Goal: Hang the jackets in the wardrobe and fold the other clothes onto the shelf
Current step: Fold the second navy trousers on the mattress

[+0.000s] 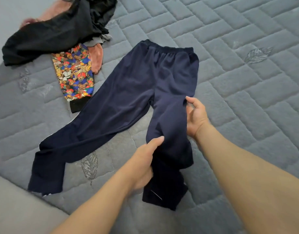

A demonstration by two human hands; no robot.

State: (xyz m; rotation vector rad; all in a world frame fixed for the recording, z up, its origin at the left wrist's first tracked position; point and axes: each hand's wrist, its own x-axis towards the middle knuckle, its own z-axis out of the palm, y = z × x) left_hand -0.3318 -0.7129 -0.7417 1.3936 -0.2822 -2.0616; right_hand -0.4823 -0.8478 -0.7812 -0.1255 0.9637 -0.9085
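Observation:
Navy blue track pants (145, 81) lie spread on the grey quilted mattress (229, 48), waistband at the far end, legs pointing toward me. The left leg stretches flat to the lower left. My left hand (145, 159) grips the inner edge of the right leg, thumb on top. At the outer edge of that same leg, near the thigh, my right hand (196, 115) pinches the fabric. The right leg is bunched and its cuff is folded under near me.
A heap of clothes lies at the far left: a black garment (52, 32), a colourful bear-print piece with a black cuff (74, 73), and pinkish-brown fabric (96, 59). The mattress's near-left edge (18, 200) drops off.

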